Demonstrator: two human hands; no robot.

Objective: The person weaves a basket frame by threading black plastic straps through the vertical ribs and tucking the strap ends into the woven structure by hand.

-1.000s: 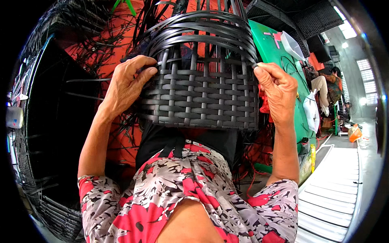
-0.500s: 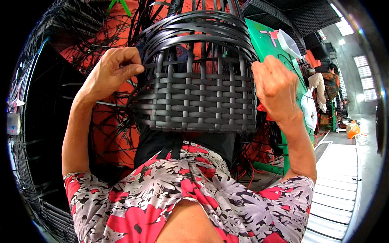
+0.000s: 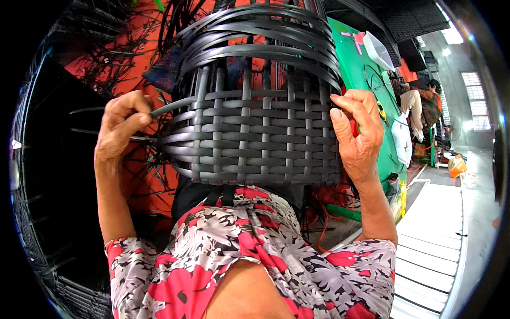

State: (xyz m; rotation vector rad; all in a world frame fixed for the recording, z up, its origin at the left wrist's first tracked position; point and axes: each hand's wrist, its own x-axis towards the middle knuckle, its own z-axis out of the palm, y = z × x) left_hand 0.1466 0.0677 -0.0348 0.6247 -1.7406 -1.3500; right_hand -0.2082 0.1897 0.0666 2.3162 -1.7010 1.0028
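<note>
In front of me a black woven basket-like piece (image 3: 255,141) rests over my lap, its lower part closely woven from flat plastic strips. Above the weave, bare upright strips run under a bundle of loose curved black strips (image 3: 260,50). My left hand (image 3: 123,125) pinches one black strip (image 3: 175,106) between thumb and fingers, stretching it out leftward from the top woven row. At the piece's right edge is my right hand (image 3: 360,133). Its thumb and curled fingers stand apart beside the edge, and no strip shows between them.
Scattered black strips lie on the red surface (image 3: 143,42) at the left. A green table (image 3: 345,48) on the right carries a white tray (image 3: 377,51). Beyond it sits another person (image 3: 425,109). A white slatted panel (image 3: 430,239) lies at lower right.
My left hand has come down, now with the strip visibly stretched from it. My right hand has loosened from a fist and moved lower. The woven piece shows more of its left side.
</note>
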